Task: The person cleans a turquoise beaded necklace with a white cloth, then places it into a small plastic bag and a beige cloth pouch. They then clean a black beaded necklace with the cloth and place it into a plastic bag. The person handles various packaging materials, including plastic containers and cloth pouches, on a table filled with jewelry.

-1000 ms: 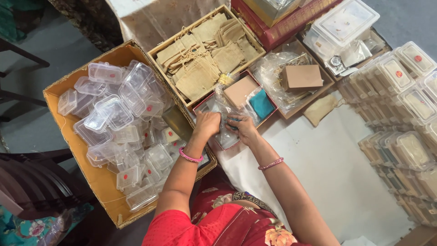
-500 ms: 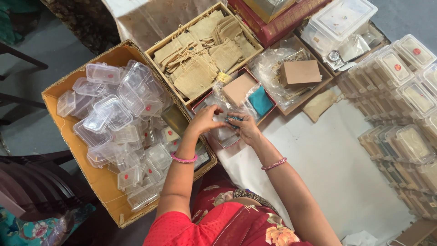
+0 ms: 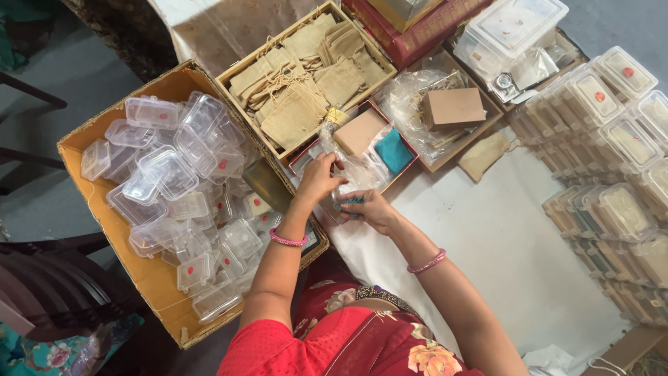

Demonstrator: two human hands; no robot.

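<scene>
Your left hand (image 3: 319, 177) pinches a clear plastic bag (image 3: 358, 174) at the near edge of the red-rimmed tray (image 3: 402, 169); your right hand (image 3: 367, 207) curls round a small teal item (image 3: 351, 200) just below it. A white cloth (image 3: 501, 237) lies open to the right, a cardboard box of clear plastic cases (image 3: 104, 223) crowds the left

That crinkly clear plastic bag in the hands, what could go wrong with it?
Both the left hand and the right hand pinch the clear plastic bag over the crowded red-edged tray. The thin plastic might tear, or the small teal piece could slip out and get lost among the boxes.
</scene>
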